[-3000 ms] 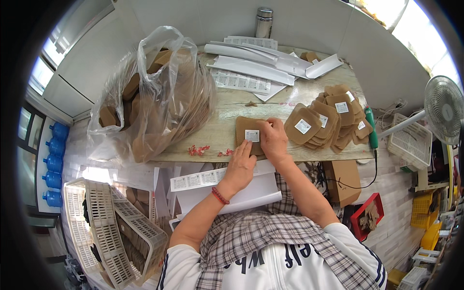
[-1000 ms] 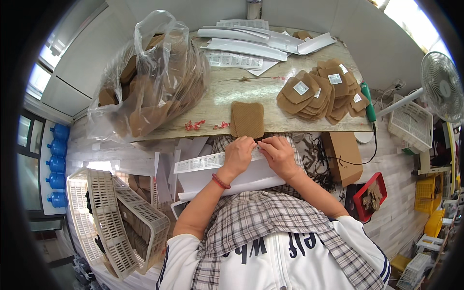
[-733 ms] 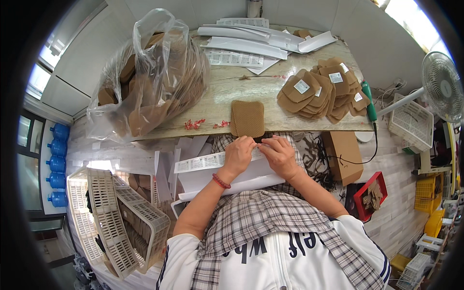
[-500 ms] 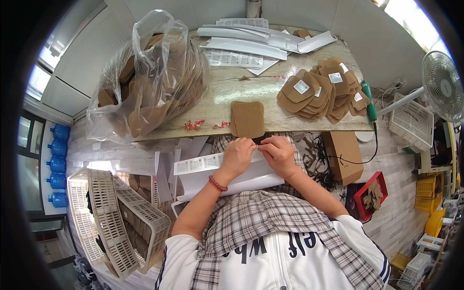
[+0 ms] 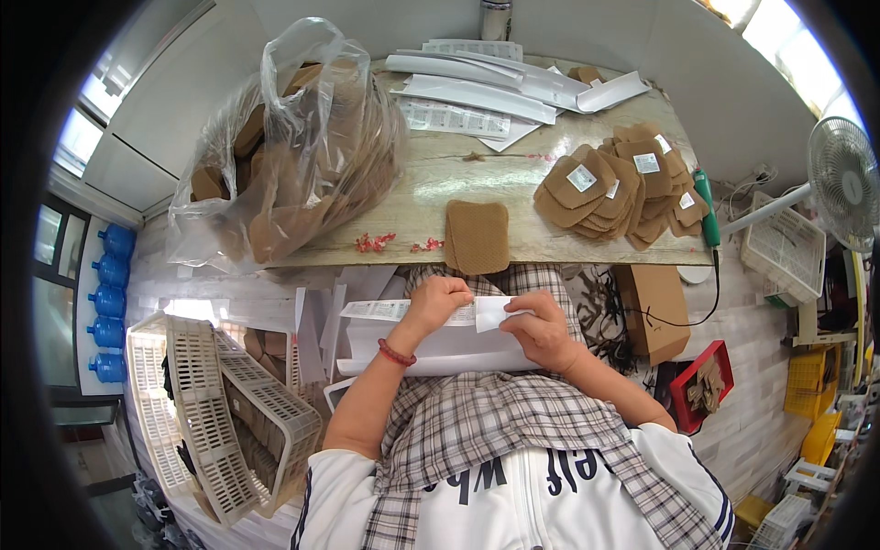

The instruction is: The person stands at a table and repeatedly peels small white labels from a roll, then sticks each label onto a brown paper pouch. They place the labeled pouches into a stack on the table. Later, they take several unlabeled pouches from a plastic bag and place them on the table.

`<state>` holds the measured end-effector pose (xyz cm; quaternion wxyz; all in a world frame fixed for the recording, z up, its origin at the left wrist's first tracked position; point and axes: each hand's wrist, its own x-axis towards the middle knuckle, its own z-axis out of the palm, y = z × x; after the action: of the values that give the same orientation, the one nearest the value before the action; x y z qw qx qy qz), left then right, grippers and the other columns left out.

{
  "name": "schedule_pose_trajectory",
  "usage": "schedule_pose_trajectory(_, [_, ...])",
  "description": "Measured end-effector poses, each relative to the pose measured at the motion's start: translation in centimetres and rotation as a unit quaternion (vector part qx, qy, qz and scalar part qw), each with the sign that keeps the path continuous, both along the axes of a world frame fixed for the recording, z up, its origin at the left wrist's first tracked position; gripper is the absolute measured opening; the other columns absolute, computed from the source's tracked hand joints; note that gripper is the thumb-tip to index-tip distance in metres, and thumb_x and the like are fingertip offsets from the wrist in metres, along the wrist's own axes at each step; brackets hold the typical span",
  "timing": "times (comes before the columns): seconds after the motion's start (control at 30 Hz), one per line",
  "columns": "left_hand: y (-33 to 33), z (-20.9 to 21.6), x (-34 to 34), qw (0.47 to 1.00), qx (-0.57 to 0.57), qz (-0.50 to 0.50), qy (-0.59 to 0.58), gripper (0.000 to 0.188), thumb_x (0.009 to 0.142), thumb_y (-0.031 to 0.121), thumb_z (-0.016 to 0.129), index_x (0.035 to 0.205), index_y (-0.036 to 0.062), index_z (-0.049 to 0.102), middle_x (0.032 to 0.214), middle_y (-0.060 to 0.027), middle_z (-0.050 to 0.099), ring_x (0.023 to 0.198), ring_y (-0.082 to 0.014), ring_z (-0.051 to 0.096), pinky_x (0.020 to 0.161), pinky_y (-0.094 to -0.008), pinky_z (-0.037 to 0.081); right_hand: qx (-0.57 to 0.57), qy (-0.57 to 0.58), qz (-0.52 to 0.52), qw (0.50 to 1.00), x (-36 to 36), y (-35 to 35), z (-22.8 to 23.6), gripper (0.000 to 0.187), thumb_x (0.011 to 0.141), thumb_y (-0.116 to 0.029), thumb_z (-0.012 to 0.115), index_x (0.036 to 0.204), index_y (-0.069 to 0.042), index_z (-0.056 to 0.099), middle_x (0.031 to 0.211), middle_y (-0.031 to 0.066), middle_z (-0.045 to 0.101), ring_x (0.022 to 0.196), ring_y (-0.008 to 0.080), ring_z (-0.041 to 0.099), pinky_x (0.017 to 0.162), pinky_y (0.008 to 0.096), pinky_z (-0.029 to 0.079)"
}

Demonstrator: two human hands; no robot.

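Note:
A sheet of printed labels (image 5: 371,310) lies across my lap over larger white sheets. My left hand (image 5: 433,310) is closed on its upper edge, thumb and fingers pinching it. In my right hand (image 5: 546,335), thumb and fingers pinch a small blank white flap of paper (image 5: 492,314) at the sheet's right end. Whether the flap is loose from the sheet I cannot tell. Just beyond my hands, a short stack of brown textured pads (image 5: 478,238) with rounded corners sits at the table's near edge. On the right, a heap of similar pads (image 5: 577,194) carries small white labels.
A clear plastic bag (image 5: 321,156) full of brown pads stands on the table (image 5: 431,188) at left. White label sheets (image 5: 477,94) lie at the back. A green corded tool (image 5: 706,209) rests at the right edge. White plastic baskets (image 5: 211,412) stand at lower left.
My hands, close together before, have moved apart; the right one has gone right and toward me. The white flap now shows between them. The whole view has shifted slightly.

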<state>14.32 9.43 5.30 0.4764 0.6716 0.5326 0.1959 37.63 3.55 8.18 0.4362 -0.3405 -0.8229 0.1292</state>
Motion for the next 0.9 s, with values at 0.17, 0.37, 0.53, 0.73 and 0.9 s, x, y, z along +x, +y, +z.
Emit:
schedule_pose_trajectory(0.17, [-1.6,1.8,1.4,0.973,0.207,-0.02,0.102,0.01,0.086,0.012,0.064,0.082,0.0032,0.067,0.091,-0.0092,0.069,0.086,-0.0242,0.064,0.074,-0.0366,0.046,-0.363,0.467,0.042,0.805,0.8,2.0,0.4,0.002,0.093,-0.004,0.065,0.095,-0.004,0.063,0.108,0.0041,0.057,0.099,0.0124,0.056,0.085,0.0278,0.047])
schedule_pose_trajectory(0.37, [-1.4,2.6,2.4,0.913,0.391,-0.017,0.11,0.006,0.084,0.007,0.06,0.08,0.0024,0.061,0.127,-0.0212,0.059,0.121,-0.0377,0.053,0.1,-0.0483,0.041,-0.447,0.372,-0.065,0.811,0.3,10.0,-0.6,0.008,0.097,-0.009,0.063,0.094,-0.002,0.061,0.083,-0.0009,0.06,0.073,0.0063,0.054,0.07,0.0221,0.047])
schedule_pose_trajectory(0.53, [-0.5,1.1,2.4,0.911,0.398,-0.036,0.107,0.007,0.084,0.005,0.056,0.084,-0.0011,0.06,0.13,-0.0253,0.057,0.129,-0.0406,0.049,0.112,-0.0509,0.036,-0.383,0.239,-0.111,0.885,-1.6,13.4,-4.1,0.008,0.093,-0.009,0.065,0.094,-0.002,0.062,0.079,0.0039,0.064,0.07,0.0116,0.059,0.064,0.0268,0.048])
schedule_pose_trajectory(0.73, [-0.3,0.7,2.5,0.915,0.391,-0.026,0.098,0.008,0.085,0.005,0.054,0.084,-0.0012,0.06,0.127,-0.0266,0.058,0.127,-0.0417,0.051,0.112,-0.0515,0.036,-0.277,0.117,-0.196,0.933,-3.1,12.8,-4.7,0.008,0.09,-0.009,0.067,0.093,-0.004,0.062,0.082,0.012,0.069,0.073,0.0258,0.066,0.067,0.0355,0.051])
schedule_pose_trajectory(0.9, [-0.2,0.9,2.6,0.914,0.394,-0.023,0.093,0.009,0.085,0.005,0.054,0.082,-0.0018,0.059,0.126,-0.0279,0.058,0.125,-0.0424,0.052,0.112,-0.0515,0.036,-0.252,0.121,-0.199,0.939,-3.2,12.8,-5.2,0.009,0.089,-0.009,0.067,0.093,-0.004,0.061,0.082,0.0133,0.068,0.075,0.0292,0.067,0.068,0.0372,0.051])
